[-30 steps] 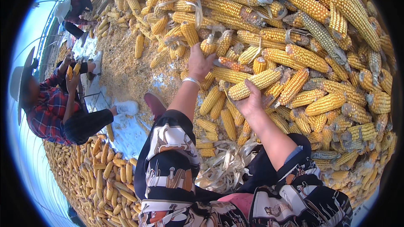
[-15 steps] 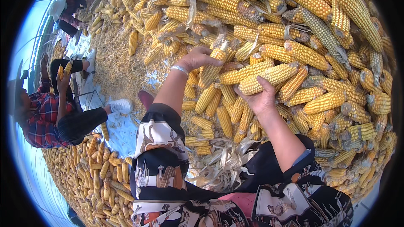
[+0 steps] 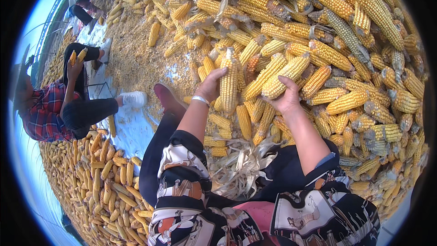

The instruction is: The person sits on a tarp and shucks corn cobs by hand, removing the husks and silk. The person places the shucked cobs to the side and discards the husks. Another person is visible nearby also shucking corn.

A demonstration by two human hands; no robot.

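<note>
Your left hand grips one upright yellow corn cob; your right hand closes around a second cob, angled up-right. Both sit at the near edge of a heap of cobs too many to count. One seated person sits to your left, holding two cobs.

Seated co-worker in plaid shirt at left, white shoe extended. Loose kernels cover ground. Pale husks lie below.

Two husked yellow corn cobs with full kernel rows are gripped at the near edge of the heap: the left cob stands nearly upright, while the right cob slants up toward the far right.
</note>
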